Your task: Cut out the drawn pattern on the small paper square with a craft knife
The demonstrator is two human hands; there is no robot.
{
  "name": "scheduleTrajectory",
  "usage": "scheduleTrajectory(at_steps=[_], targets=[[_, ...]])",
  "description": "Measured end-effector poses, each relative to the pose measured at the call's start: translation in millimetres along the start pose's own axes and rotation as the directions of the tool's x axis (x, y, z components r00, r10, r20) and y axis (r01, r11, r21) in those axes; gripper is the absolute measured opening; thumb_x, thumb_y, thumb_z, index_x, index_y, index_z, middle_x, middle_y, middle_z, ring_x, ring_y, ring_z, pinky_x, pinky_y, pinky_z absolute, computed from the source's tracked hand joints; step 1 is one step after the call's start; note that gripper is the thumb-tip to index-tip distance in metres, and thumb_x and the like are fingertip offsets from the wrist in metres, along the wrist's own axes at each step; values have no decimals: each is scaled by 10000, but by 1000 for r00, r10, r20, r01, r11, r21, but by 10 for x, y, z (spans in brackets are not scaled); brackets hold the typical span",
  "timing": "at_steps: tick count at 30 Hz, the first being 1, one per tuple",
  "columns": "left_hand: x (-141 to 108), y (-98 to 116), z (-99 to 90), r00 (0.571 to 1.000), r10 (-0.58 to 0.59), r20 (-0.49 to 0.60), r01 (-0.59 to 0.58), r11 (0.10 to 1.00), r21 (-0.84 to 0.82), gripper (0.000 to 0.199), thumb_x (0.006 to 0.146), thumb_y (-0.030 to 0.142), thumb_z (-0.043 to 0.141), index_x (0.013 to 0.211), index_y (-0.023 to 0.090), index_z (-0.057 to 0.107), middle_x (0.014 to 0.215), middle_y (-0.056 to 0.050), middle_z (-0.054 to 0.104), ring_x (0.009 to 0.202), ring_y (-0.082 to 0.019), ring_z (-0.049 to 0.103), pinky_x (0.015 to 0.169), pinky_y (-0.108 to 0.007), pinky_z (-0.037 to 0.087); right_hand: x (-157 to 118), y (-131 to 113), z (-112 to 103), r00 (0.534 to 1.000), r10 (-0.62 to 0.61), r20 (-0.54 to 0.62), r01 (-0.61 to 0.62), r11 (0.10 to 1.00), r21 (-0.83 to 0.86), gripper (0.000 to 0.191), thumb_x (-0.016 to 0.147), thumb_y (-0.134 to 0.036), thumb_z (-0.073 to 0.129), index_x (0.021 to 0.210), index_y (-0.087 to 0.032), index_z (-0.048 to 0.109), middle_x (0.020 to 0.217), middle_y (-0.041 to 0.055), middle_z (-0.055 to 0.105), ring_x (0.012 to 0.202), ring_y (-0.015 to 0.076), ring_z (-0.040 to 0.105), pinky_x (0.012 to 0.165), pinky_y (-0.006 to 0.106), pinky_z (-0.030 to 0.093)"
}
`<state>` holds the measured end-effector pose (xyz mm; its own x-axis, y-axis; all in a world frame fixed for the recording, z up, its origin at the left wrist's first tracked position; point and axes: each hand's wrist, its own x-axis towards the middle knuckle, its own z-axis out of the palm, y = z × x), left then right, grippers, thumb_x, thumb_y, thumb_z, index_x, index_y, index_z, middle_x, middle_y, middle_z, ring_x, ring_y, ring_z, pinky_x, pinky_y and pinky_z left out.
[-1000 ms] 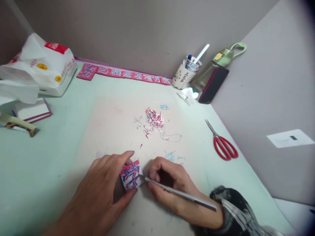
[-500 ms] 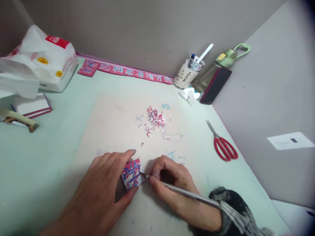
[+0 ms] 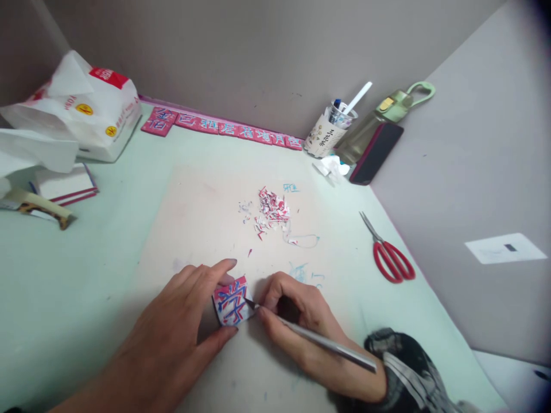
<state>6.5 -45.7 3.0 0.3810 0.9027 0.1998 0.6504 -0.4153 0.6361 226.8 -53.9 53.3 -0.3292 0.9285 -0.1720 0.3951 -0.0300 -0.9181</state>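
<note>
A small square tile [image 3: 233, 303], red and white with a blue-outlined character on it, lies on the beige sheet [image 3: 206, 189]. My left hand [image 3: 172, 327] grips it, index finger at the top edge and thumb at the lower edge. In my right hand [image 3: 301, 327] is a slim silver craft knife [image 3: 327, 342], held like a pen. Its pointed blade touches the tile's right part, on the white area. Beyond both hands sits a heap of red and white shavings [image 3: 274, 207], with a loose red sliver [image 3: 249, 252] nearer the tile.
Red character tiles [image 3: 228, 128] line the back wall. A tissue pack [image 3: 103, 115], white blocks [image 3: 64, 183] and a yellowish cutter [image 3: 38, 209] are left. Rightward stand a pen jar [image 3: 322, 135], green bottle [image 3: 365, 126], leaning phone [image 3: 377, 154], crumpled tissue [image 3: 333, 167] and red-handled scissors [image 3: 391, 255].
The knife's rear end has swung slightly down and left while its tip stays on the tile. My left thumb has shifted slightly. The whole view has moved a little.
</note>
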Motion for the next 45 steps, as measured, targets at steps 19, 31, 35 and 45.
scheduleTrajectory(at_steps=[19,31,35,45], targets=[[-42,7,39,999,-34,3,34,999,-19,565,859,304,646,1389,331,453,1146,-3,716,1025,-261,699,879,-401,571,13,-4,8,998,34,48,-35,999,24,165,904,-254,564,770,-216,477,730,-18,539,624,119,412,551,271,335],[-8,34,28,998,55,-28,-52,993,111,552,851,295,638,1368,262,448,1144,-51,739,1015,-290,720,865,-435,588,-1,16,24,1000,-9,27,9,1000,-4,168,919,-251,564,778,-214,481,727,-22,538,637,120,423,571,265,351],[17,72,47,989,141,-53,-126,967,223,559,841,286,633,1357,217,427,1127,-96,748,1000,-313,731,851,-452,602,-19,53,64,1000,-21,3,21,999,-24,177,921,-252,573,778,-216,474,734,-24,545,640,118,428,573,259,351],[22,109,-5,997,76,-3,-74,980,182,505,802,332,719,1271,234,560,988,-56,721,865,-306,746,699,-435,625,-19,70,106,999,-10,-53,11,1000,18,195,888,-235,583,748,-222,448,702,-37,508,630,116,398,565,254,329]])
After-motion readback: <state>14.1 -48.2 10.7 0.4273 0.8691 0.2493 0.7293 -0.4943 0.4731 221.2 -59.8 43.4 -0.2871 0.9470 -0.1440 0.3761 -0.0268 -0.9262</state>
